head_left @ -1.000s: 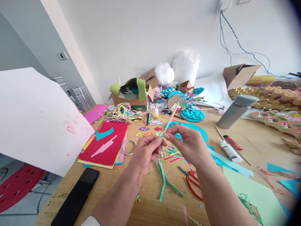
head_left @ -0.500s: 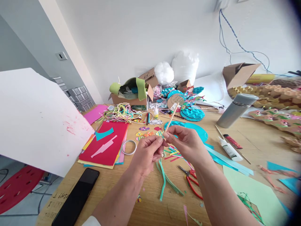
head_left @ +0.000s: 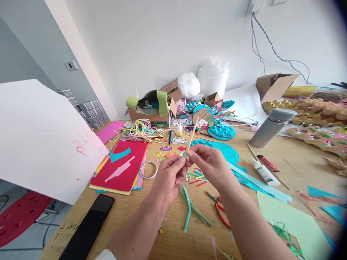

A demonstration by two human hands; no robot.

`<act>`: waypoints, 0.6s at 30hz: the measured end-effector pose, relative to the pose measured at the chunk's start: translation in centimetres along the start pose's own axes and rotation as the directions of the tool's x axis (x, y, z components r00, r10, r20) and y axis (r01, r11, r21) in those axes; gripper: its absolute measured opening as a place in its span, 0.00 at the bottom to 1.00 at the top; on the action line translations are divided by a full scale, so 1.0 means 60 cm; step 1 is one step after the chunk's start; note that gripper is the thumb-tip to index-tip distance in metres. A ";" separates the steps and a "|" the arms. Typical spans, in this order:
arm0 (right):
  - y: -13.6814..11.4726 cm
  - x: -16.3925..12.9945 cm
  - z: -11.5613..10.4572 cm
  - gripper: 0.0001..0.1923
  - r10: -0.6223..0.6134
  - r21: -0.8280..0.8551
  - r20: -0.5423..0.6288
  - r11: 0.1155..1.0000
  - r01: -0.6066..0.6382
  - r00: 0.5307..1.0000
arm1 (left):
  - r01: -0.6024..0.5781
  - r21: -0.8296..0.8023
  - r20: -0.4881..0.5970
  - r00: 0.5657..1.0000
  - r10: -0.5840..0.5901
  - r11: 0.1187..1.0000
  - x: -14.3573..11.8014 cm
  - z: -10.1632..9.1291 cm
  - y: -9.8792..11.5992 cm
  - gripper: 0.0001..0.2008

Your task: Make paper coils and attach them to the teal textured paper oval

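stick (head_left: 192, 134): pinched low down by left hand (head_left: 168, 174) and right hand (head_left: 208, 161), pretty much touching
pipe cleaners (head_left: 189, 207): laid on bench (head_left: 176, 246)

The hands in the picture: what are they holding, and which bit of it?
A thin pale stick, pinched low down, where the fingertips of the left hand and right hand meet; they hide its bottom end.

Pale tan on the stick (head_left: 193, 135) at centre; mint green on the pipe cleaners (head_left: 188, 209) at lower centre. Plain red across the sheet (head_left: 130, 175), centre left; black on the phone (head_left: 88, 225), lower left; spotted purple on one fish (head_left: 166, 148), mid-frame.
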State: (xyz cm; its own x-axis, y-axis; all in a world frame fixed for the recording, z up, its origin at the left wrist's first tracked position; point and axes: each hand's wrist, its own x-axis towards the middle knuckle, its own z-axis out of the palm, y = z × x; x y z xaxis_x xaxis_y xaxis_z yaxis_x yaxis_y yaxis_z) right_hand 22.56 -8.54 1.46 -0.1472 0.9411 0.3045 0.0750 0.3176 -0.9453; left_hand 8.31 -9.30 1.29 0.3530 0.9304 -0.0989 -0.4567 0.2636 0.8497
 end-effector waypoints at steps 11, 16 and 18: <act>-0.024 -0.014 0.025 0.13 -0.080 -0.463 -0.194 0.886 -0.019 0.978 | -0.218 0.231 -0.043 0.971 0.234 0.948 0.002 0.000 -0.026 0.20; -0.019 -0.007 0.013 0.15 -0.040 -0.322 -0.093 0.947 0.008 0.995 | -0.188 0.204 -0.031 0.980 0.198 0.961 0.003 -0.001 -0.026 0.17; -0.019 -0.005 0.011 0.14 -0.042 -0.334 -0.099 0.943 0.007 0.994 | -0.202 0.235 -0.018 0.977 0.212 0.951 0.004 -0.002 -0.028 0.17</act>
State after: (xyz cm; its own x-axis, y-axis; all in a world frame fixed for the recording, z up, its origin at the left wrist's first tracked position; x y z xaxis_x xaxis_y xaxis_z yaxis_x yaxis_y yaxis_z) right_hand 21.85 -9.30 2.37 -0.0518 0.9337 0.3544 0.3989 0.3446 -0.8498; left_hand 9.06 -9.46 -0.21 0.2331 0.9696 0.0742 -0.3138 0.0028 0.9495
